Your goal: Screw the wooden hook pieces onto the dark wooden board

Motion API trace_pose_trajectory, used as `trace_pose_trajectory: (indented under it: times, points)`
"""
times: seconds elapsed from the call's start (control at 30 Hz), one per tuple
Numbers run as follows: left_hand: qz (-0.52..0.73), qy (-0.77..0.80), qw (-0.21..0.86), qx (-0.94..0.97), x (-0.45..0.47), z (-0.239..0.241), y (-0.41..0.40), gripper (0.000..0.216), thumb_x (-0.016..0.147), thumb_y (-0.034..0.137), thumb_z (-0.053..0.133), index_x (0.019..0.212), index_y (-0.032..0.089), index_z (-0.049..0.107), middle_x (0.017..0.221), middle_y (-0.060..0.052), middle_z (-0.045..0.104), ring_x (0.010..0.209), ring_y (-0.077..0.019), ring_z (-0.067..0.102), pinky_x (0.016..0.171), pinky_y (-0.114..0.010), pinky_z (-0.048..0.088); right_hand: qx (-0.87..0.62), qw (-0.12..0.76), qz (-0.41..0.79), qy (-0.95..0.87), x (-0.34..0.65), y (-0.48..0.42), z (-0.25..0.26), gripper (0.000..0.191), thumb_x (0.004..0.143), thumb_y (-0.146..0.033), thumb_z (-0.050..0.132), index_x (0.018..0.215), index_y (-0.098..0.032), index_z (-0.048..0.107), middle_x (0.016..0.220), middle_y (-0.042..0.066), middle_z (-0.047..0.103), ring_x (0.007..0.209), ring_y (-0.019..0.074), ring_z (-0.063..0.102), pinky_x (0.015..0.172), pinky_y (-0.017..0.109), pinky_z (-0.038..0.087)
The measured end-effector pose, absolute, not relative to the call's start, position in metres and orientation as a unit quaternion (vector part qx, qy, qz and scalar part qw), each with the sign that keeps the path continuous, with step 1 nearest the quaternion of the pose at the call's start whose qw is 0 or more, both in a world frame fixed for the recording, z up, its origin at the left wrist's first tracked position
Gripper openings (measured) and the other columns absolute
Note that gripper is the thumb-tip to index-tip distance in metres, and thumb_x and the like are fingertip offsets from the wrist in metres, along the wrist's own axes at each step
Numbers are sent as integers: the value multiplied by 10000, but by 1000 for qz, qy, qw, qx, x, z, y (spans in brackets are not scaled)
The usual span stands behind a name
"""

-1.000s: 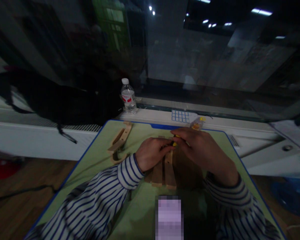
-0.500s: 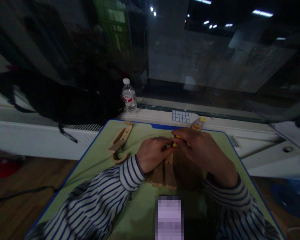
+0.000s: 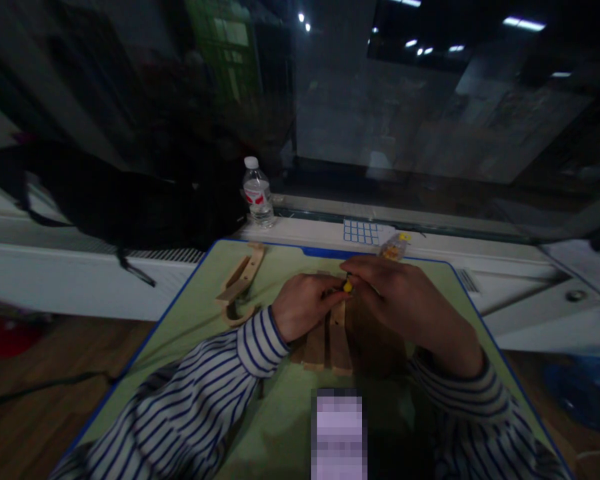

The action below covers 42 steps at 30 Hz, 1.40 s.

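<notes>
Over the middle of the table, my right hand (image 3: pixel 410 297) is closed, its fingertips pinching a small yellow-and-black screwdriver (image 3: pixel 348 286) that is mostly hidden by fingers. My left hand (image 3: pixel 299 308) is closed beside it, with thumb and forefinger pressed together right at the yellow part. What the left fingers grip is too small and dark to make out. Beneath both hands lie wooden slats (image 3: pixel 340 350), side by side, their far ends covered by the hands. A partly joined wooden piece (image 3: pixel 245 280) with holes and a curved part rests on the left of the table.
The green table (image 3: pixel 275 427) has a blue edge. At its near side is a blurred-out phone-like rectangle (image 3: pixel 339 433). On the white sill stand a water bottle (image 3: pixel 258 197), a blue-grid sheet (image 3: pixel 361 231) and a small clear bag (image 3: pixel 393 248). A black bag (image 3: pixel 130 200) lies left.
The screwdriver has turned between the fingers, showing its yellow part lower and rounder. Both hands stay in nearly the same place.
</notes>
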State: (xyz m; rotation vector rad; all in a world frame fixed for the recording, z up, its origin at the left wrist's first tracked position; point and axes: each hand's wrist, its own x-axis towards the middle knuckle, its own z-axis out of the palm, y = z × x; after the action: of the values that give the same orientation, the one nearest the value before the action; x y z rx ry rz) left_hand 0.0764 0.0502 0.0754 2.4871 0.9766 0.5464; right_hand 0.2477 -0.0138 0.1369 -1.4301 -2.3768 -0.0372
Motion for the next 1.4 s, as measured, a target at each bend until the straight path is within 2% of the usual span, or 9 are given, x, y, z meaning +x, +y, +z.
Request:
trace_pose_trajectory:
  times: [0.5,0.77,0.9,1.03,1.17,1.4]
  points:
    - [180,312,220,906,76,75,51,284,937,329,415,1081,245,645,932,-23,709,842,-169,651,748,-252,452,-540,187,-7,-820,248,-8,133,277,923,-242,435,1135,-183,603,1119,79,672,1032,220,623,883,378,485]
    - [187,357,190,895,77,81,47,283,879,405,511,1062,256,667,900,-13,719,738,-153,638,629,-232,420,-540,186,-7,-821,248,-9,134,277,922,-243,435,1136,-189,603,1122,77,671,1034,216,622,884,376,488]
    - [191,354,191,895,76,81,48,273,886,407,502,1027,255,680,905,-7,722,729,-150,640,616,-229,419,-539,190,-7,-820,246,-12,135,357,929,-295,421,1239,-161,536,1210,92,630,1096,229,591,924,404,478]
    - [197,350,206,892,75,79,50,285,892,413,491,1034,250,678,950,-11,720,776,-153,648,651,-224,440,-522,202,-6,-829,247,-16,136,386,914,-243,422,1279,-144,499,1287,95,580,1146,216,561,953,394,470]
    - [196,338,225,893,75,77,51,275,899,386,486,1046,249,673,988,-18,715,843,-166,655,715,-234,461,-509,191,-7,-840,248,-16,135,350,901,-179,394,1204,-155,568,1233,86,621,1107,206,591,936,386,485]
    - [189,310,250,898,74,77,52,269,921,312,448,1078,237,654,994,-29,713,890,-175,657,771,-256,470,-531,189,-20,-826,247,-11,132,327,914,-215,410,1180,-166,593,1172,105,652,1055,238,618,879,426,508]
